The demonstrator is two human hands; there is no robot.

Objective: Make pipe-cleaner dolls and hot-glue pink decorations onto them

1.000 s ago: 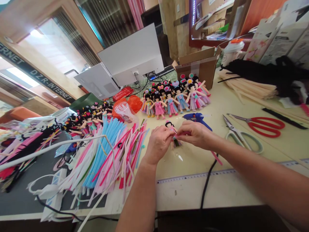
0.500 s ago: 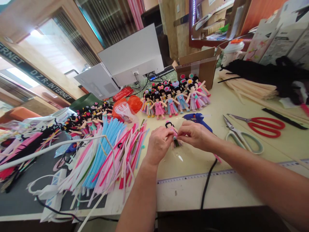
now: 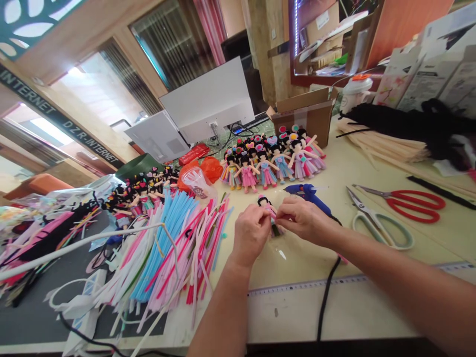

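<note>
A small pipe-cleaner doll [image 3: 265, 203] with black hair, a pink headpiece and a pink top lies on the table between my hands. My left hand [image 3: 253, 229] is closed at the doll's left side, fingertips pinched against its body. From the other side my right hand [image 3: 303, 218] pinches at the doll's right arm or skirt; the exact part is hidden by the fingers. Dark green and pale strands of the skirt show below the fingertips. A blue glue gun [image 3: 308, 196] lies just behind my right hand, its cord running to the table's front edge.
Finished dolls [image 3: 273, 158] stand in rows before a cardboard box [image 3: 305, 111]. Bundles of coloured pipe cleaners [image 3: 167, 248] cover the left side. Green-handled scissors [image 3: 383, 225] and red-handled scissors [image 3: 418, 203] lie at right. A measuring tape [image 3: 316, 283] runs along the front.
The whole view has shifted slightly, so everything sits a little lower and further right. Both hands keep their pinched hold at the doll, with hardly any movement.
</note>
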